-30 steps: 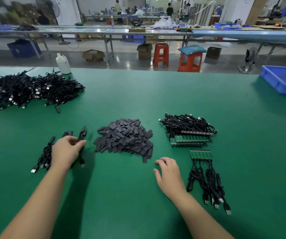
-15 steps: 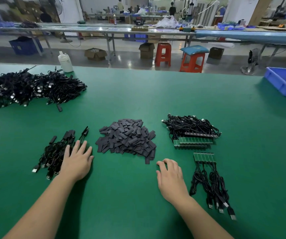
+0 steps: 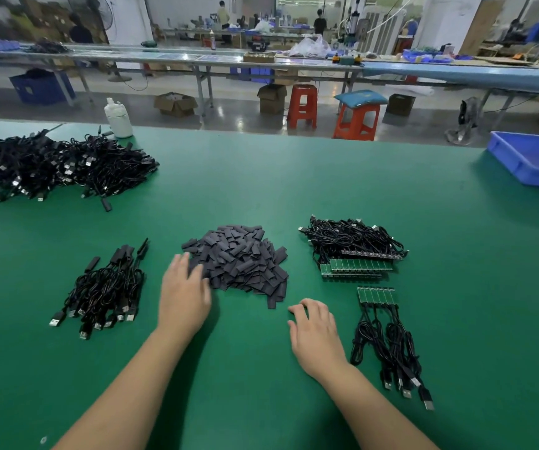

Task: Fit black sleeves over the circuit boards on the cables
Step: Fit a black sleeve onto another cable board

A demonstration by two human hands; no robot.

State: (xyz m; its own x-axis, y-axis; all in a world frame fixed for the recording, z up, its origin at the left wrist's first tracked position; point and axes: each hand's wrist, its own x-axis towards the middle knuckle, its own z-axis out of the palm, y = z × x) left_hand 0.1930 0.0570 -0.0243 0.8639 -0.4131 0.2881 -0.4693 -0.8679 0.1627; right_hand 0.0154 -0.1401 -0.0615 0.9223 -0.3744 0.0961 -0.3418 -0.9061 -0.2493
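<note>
A heap of flat black sleeves (image 3: 242,259) lies in the middle of the green table (image 3: 294,190). My left hand (image 3: 183,293) is blurred, fingers spread, at the heap's left edge and holds nothing. My right hand (image 3: 315,332) rests on the table below the heap, fingers loosely bent and empty. Right of it lies a row of several cables with bare green circuit boards (image 3: 377,295). A larger stack of boards with cables (image 3: 356,251) sits behind that row. Sleeved cables (image 3: 105,290) lie in a small bundle at the left.
A big pile of black cables (image 3: 50,167) fills the far left, with a white bottle (image 3: 118,118) behind it. A blue bin (image 3: 534,159) stands at the far right edge. Beyond the table are stools, boxes and other benches.
My left hand has left the sleeved bundle, opened, and moved right to the edge of the sleeve heap. My right hand has stayed where it was.
</note>
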